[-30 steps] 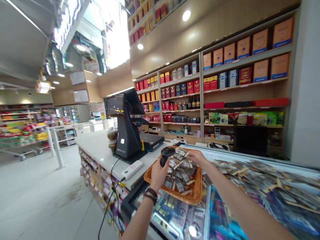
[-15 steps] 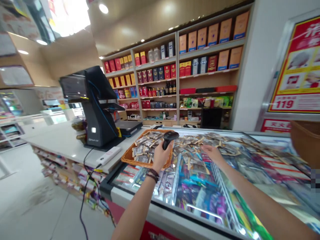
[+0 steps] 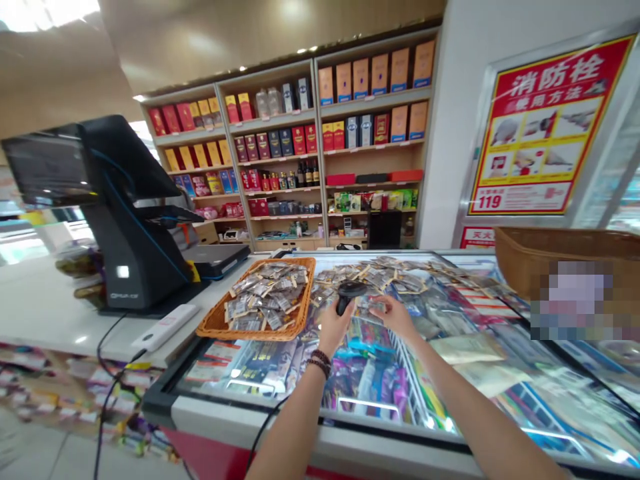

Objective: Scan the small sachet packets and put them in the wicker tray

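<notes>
My left hand, with a dark beaded bracelet at the wrist, is wrapped around the grip of a black handheld barcode scanner. Close to its right, my right hand pinches a small clear-and-grey packet, partly blurred, just by the scanner's head. Many similar small packets lie scattered over the glass freezer top. More packets fill an orange wicker basket left of my left hand.
A black point-of-sale terminal and a white power strip stand on the left counter. Cables hang down its side. A brown basket sits at right. Behind are shelves of boxed goods and a red wall poster.
The view has turned right. My left hand has moved the scanner off the wicker basket's edge to its right. My right hand has come closer to the scanner with a small packet in its fingers.
</notes>
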Action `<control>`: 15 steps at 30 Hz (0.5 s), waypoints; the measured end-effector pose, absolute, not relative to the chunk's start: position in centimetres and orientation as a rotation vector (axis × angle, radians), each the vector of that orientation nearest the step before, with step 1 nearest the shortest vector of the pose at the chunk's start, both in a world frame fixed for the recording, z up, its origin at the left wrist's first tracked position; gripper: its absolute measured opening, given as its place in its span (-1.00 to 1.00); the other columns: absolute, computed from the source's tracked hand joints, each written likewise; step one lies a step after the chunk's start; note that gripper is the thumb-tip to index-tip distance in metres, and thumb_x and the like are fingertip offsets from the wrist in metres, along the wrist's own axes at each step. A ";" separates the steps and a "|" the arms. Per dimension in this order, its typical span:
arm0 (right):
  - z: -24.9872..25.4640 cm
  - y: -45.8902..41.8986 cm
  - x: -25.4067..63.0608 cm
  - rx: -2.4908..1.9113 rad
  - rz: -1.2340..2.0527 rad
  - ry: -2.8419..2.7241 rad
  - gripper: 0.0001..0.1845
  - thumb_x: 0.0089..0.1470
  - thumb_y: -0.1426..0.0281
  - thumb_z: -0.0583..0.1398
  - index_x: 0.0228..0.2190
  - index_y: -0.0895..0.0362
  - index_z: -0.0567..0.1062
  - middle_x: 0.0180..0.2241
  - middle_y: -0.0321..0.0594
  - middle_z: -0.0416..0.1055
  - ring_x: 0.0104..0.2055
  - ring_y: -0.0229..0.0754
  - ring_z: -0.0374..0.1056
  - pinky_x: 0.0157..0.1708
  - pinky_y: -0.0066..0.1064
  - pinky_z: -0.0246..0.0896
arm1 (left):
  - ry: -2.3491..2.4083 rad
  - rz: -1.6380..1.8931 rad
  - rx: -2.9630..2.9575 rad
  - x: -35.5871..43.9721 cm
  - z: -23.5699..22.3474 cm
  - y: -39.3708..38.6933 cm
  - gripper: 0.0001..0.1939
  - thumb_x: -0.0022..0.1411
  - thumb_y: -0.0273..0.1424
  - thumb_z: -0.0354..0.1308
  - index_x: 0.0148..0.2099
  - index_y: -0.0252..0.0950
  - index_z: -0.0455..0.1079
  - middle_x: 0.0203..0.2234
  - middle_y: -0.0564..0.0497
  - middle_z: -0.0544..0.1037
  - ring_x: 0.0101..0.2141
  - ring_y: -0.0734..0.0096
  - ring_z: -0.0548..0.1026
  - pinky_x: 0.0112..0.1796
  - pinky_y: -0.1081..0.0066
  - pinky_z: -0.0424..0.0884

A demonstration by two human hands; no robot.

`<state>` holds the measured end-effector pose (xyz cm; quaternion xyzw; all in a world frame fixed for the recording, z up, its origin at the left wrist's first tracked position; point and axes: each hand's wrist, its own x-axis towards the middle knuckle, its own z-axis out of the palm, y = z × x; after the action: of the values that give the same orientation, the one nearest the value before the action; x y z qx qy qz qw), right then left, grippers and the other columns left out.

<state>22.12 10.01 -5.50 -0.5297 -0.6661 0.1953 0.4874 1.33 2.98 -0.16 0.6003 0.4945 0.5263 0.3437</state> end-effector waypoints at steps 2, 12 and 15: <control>-5.8 10.5 22.8 -1.262 0.498 -1.479 -0.65 -0.07 0.16 0.36 -0.24 0.08 0.64 -0.33 -0.18 0.65 -0.36 -0.04 0.53 -0.23 -0.21 0.44 | 1.249 1.334 1.531 1.3 -0.7 2.9 -0.48 0.22 0.15 0.16 -0.25 -0.24 0.36 -0.64 0.16 0.35 -0.67 0.48 0.31 -0.59 0.47 0.22; -5.7 10.8 27.6 -1.220 0.641 -1.436 -0.40 -0.17 0.15 0.42 -0.04 0.06 0.63 -0.18 -0.06 0.67 -0.15 0.07 0.60 -0.07 -0.07 0.51 | 1.318 1.279 1.737 1.2 -0.7 2.0 -0.55 0.29 0.04 0.12 -0.20 -0.28 0.45 -0.55 0.05 0.47 -0.55 0.39 0.41 -0.50 0.44 0.22; -5.5 10.1 27.5 -1.297 0.599 -1.574 -0.30 -0.20 0.10 0.45 0.01 0.10 0.62 -0.04 0.02 0.62 -0.06 0.12 0.57 -0.02 -0.05 0.49 | 1.344 1.235 1.796 1.4 -0.3 1.4 -0.57 0.30 0.00 0.13 -0.16 -0.29 0.49 -0.53 0.02 0.52 -0.50 0.34 0.46 -0.47 0.43 0.24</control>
<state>27.54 10.06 -5.46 -0.5330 -0.6469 0.2462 0.4866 1.35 1.38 -0.28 0.6721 0.5029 0.4622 0.2861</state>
